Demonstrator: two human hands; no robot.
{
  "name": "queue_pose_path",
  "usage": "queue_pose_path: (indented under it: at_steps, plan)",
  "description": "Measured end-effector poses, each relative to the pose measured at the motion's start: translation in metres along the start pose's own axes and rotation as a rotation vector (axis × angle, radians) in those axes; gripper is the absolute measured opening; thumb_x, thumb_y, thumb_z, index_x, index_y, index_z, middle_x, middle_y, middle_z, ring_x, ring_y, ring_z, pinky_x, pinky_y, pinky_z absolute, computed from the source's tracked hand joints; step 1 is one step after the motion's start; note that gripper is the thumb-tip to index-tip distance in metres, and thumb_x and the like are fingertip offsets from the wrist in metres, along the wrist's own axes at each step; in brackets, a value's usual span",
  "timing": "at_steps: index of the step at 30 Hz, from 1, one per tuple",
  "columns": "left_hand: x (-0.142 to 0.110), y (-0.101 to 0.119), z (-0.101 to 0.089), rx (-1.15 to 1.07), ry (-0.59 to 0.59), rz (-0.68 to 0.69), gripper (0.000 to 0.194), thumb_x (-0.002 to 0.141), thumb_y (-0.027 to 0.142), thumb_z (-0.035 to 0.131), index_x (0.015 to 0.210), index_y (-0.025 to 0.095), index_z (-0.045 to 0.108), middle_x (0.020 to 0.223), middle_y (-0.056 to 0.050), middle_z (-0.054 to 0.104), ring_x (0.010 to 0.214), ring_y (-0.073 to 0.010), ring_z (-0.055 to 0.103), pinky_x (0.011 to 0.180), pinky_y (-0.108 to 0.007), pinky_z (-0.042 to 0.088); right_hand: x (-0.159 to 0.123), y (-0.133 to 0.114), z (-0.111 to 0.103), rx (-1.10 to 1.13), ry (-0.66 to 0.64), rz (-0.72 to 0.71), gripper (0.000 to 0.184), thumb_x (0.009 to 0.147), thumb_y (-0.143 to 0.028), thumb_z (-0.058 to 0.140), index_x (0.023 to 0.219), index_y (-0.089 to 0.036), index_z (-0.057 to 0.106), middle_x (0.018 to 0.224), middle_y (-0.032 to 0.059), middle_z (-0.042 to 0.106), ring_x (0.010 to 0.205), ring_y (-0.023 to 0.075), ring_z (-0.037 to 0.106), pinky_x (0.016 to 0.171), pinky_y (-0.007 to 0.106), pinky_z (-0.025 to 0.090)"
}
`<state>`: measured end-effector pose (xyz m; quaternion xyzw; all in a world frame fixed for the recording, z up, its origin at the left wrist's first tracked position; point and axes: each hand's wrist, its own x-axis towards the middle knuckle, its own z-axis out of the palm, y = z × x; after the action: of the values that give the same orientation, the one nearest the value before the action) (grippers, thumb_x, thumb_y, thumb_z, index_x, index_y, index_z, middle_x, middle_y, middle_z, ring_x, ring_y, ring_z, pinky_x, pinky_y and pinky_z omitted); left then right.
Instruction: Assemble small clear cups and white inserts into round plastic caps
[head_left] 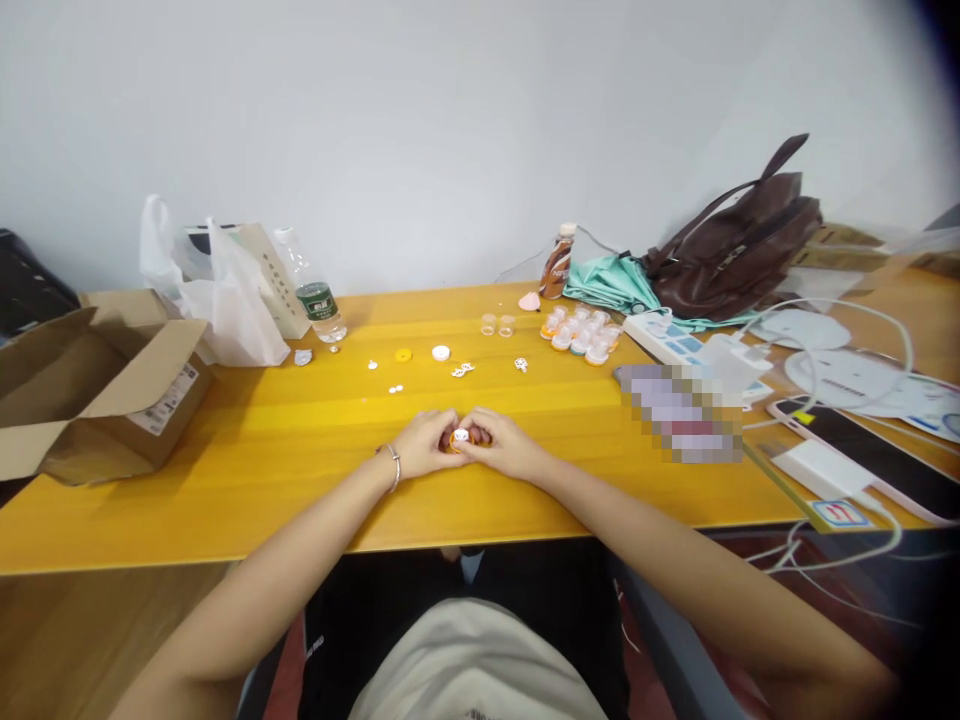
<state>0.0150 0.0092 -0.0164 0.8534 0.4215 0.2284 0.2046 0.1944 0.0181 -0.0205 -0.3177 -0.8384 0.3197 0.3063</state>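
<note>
My left hand [427, 443] and my right hand [502, 443] meet low over the table near its front edge. Between their closed fingers is a small round orange piece with a white part on top [461, 437]; the fingers cover much of it. Beyond the hands lie a yellow disc [403, 355], a white disc [441, 353] and white cut-out pieces [463, 370], with another white piece [521, 365] to the right. Tiny white bits [396, 389] are scattered at the left. Two clear cups [488, 324] stand farther back. Several clear-topped small containers with orange bases [579, 335] are grouped at the right.
An open cardboard box [112, 400] and white plastic bag [232, 300] stand left, beside a water bottle [320, 300]. At right are a drink bottle [557, 265], brown backpack [739, 245], power strip [667, 340], phone [877, 450] and loose cables. The table [300, 500] is yellow wood.
</note>
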Motion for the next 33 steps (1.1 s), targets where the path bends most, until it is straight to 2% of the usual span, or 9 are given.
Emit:
queue_pose_path:
  at_steps: [5,12,18,26,33]
  plan:
    - [0.001,-0.002,-0.003,0.019,-0.028,0.011,0.031,0.072,0.041,0.061,0.071,0.019,0.039,0.063,0.005,0.046,0.056,-0.0091,0.041,0.054,-0.021,0.031,0.0,-0.001,0.0,-0.044,-0.004,0.007,0.013,0.082,-0.031,0.053,0.08,-0.018,0.053,0.069,-0.0027,0.045,0.062,0.0102,0.043,0.058,0.022,0.035]
    - [0.007,-0.014,-0.009,0.213,-0.09,0.141,0.028,0.07,0.042,0.061,0.073,0.02,0.043,0.067,0.001,0.049,0.063,-0.0143,0.046,0.062,-0.025,0.033,0.001,-0.007,0.0,-0.198,-0.054,-0.036,0.012,0.084,-0.031,0.05,0.079,-0.02,0.048,0.068,-0.0028,0.051,0.06,0.0107,0.045,0.06,0.024,0.034]
    - [0.009,-0.017,-0.01,0.31,-0.122,0.126,0.032,0.068,0.048,0.061,0.072,0.019,0.047,0.068,-0.001,0.051,0.065,-0.0154,0.048,0.065,-0.026,0.033,0.002,-0.007,-0.001,-0.306,-0.102,-0.068,0.019,0.088,-0.034,0.045,0.076,-0.02,0.043,0.07,-0.0011,0.055,0.062,0.0127,0.049,0.063,0.027,0.034]
    - [0.009,-0.018,-0.012,0.232,-0.077,0.067,0.032,0.076,0.05,0.055,0.077,0.02,0.045,0.063,0.003,0.048,0.059,-0.0122,0.045,0.063,-0.025,0.035,0.003,-0.001,0.001,-0.178,-0.043,0.036,0.011,0.089,-0.029,0.044,0.085,-0.019,0.046,0.081,0.0029,0.06,0.074,0.0157,0.056,0.065,0.027,0.037]
    - [0.007,-0.019,-0.011,0.159,-0.068,0.096,0.028,0.078,0.042,0.055,0.071,0.019,0.042,0.063,0.003,0.048,0.06,-0.0117,0.045,0.063,-0.025,0.035,0.006,-0.001,0.0,-0.155,-0.024,0.017,0.013,0.086,-0.032,0.05,0.081,-0.02,0.049,0.071,-0.0016,0.056,0.062,0.0111,0.049,0.059,0.022,0.034]
